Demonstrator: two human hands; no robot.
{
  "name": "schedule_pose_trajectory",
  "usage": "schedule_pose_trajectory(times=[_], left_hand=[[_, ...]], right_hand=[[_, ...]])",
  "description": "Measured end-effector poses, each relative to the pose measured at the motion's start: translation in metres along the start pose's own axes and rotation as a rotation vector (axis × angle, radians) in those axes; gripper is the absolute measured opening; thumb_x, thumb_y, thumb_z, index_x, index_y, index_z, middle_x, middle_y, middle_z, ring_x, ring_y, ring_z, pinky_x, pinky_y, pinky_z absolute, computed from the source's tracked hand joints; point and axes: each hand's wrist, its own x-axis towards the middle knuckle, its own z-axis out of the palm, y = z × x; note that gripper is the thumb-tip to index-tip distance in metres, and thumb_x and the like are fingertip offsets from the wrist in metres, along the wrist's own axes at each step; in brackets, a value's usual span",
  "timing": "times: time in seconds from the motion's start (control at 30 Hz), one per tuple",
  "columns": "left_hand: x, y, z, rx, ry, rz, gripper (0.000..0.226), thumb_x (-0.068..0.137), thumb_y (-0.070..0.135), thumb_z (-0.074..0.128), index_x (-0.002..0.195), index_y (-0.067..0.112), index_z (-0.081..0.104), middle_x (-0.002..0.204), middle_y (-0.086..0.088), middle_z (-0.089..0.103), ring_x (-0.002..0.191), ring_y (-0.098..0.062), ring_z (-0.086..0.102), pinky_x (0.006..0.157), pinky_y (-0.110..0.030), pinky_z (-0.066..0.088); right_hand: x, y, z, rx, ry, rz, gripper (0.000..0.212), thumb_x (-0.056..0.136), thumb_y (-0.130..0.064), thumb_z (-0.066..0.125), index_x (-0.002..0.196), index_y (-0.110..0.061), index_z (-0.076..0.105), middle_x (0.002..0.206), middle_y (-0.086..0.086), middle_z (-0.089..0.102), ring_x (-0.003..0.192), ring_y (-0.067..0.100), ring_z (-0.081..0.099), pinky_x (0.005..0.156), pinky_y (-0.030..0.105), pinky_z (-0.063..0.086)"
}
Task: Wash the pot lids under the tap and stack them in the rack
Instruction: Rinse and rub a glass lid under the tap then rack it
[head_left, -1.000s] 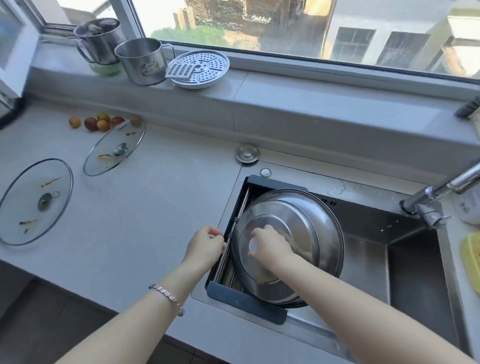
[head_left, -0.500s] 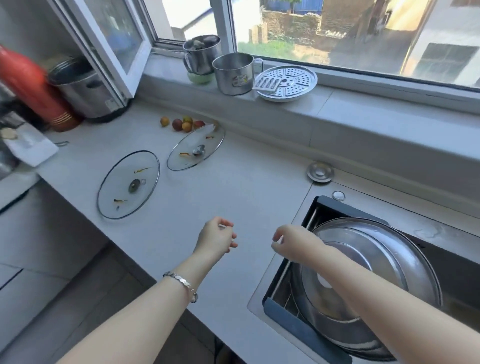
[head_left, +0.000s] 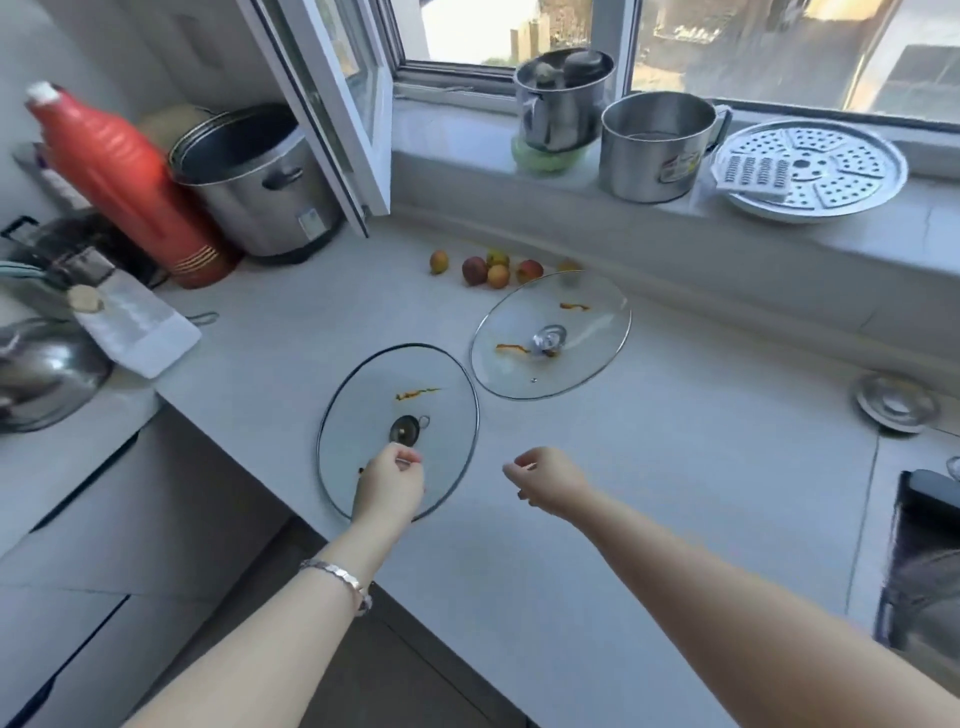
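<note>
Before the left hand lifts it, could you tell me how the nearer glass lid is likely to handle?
The nearer glass lid looks rigid and probably breakable if dropped. Its orange smears suggest a greasy, possibly slippery surface. Broad and round on the counter, it would likely slide, not roll, when pushed.

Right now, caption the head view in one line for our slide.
Left hand over the nearer glass lid, right hand beside it, farther glass lid behind; both smeared, on the worktop.
</note>
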Motion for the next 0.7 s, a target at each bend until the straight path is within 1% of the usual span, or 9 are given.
schedule_pose_trajectory(times=[0.07,0.13,0.2,0.27,0.33,0.43,0.5,0.57,0.7], left_hand=[[0.027,-0.006,-0.020,0.018,0.023,-0.003,0.024,0.084,0.006,0.039,0.075,0.024,0.051,0.072,0.002,0.061,0.082,-0.028,0.063,0.070,-0.037,0.050],[0.045,-0.010,-0.034,0.016,0.031,-0.006,0.023,0.086,0.005,0.040,0.077,0.022,0.052,0.074,0.002,0.061,0.079,-0.027,0.064,0.077,-0.043,0.053],[0.058,-0.015,-0.041,0.006,0.029,-0.015,0.019,0.087,0.006,0.040,0.085,0.017,0.055,0.076,0.003,0.061,0.077,-0.027,0.063,0.074,-0.040,0.053],[0.066,-0.020,-0.043,-0.018,0.017,-0.007,0.018,0.088,0.004,0.040,0.090,0.014,0.055,0.079,0.000,0.061,0.076,-0.026,0.061,0.067,-0.034,0.050],[0.070,-0.018,-0.041,-0.053,0.020,0.008,0.020,0.088,0.002,0.040,0.084,0.017,0.053,0.082,-0.004,0.061,0.073,-0.021,0.060,0.064,-0.030,0.047],[0.070,-0.009,-0.043,-0.085,0.069,0.040,0.018,0.089,0.003,0.041,0.085,0.015,0.054,0.086,-0.004,0.062,0.076,-0.019,0.060,0.070,-0.032,0.048],[0.068,-0.004,-0.048,-0.048,0.121,0.089,0.016,0.089,0.005,0.043,0.093,0.013,0.055,0.093,-0.004,0.064,0.087,-0.022,0.059,0.076,-0.033,0.046],[0.066,0.000,-0.052,-0.001,0.172,0.141,0.017,0.090,0.006,0.044,0.100,0.011,0.057,0.106,-0.006,0.062,0.096,-0.021,0.055,0.080,-0.027,0.039],[0.055,0.014,-0.045,0.072,0.175,0.193,0.029,0.089,0.006,0.045,0.117,0.005,0.054,0.128,-0.013,0.050,0.119,-0.027,0.048,0.085,-0.025,0.032]], right_hand=[[0.032,-0.018,0.019,0.001,-0.044,0.055,0.058,0.092,-0.037,0.048,0.138,-0.004,0.037,0.121,0.012,0.057,0.111,0.025,0.054,0.095,0.033,0.040],[0.061,-0.027,0.033,0.060,-0.071,0.114,0.066,0.091,-0.040,0.050,0.141,-0.003,0.028,0.114,0.009,0.052,0.103,0.020,0.049,0.094,0.034,0.041],[0.078,-0.032,0.044,0.155,-0.085,0.152,0.060,0.090,-0.033,0.053,0.138,-0.004,0.032,0.111,0.011,0.056,0.097,0.021,0.050,0.094,0.036,0.046],[0.084,-0.034,0.054,0.377,-0.082,0.165,0.044,0.091,-0.017,0.054,0.131,-0.005,0.039,0.094,0.013,0.060,0.086,0.023,0.057,0.078,0.029,0.051],[0.083,-0.036,0.060,0.654,-0.061,0.175,0.033,0.089,0.000,0.054,0.121,-0.003,0.045,0.077,0.011,0.056,0.062,0.017,0.061,0.062,0.025,0.051],[0.075,-0.040,0.062,0.867,-0.039,0.170,0.027,0.083,0.012,0.057,0.105,-0.001,0.046,0.072,0.015,0.056,0.039,0.010,0.058,0.048,0.022,0.052],[0.065,-0.037,0.056,0.896,-0.031,0.169,0.027,0.082,0.014,0.056,0.103,0.000,0.047,0.071,0.016,0.057,0.038,0.011,0.058,0.048,0.023,0.053],[0.048,-0.029,0.041,0.870,-0.010,0.154,0.026,0.082,0.014,0.056,0.103,0.000,0.049,0.070,0.015,0.059,0.041,0.012,0.060,0.050,0.023,0.054],[0.001,-0.001,-0.014,0.773,0.002,0.095,0.022,0.082,0.010,0.057,0.101,-0.002,0.056,0.077,0.016,0.065,0.057,0.017,0.066,0.064,0.029,0.057]])
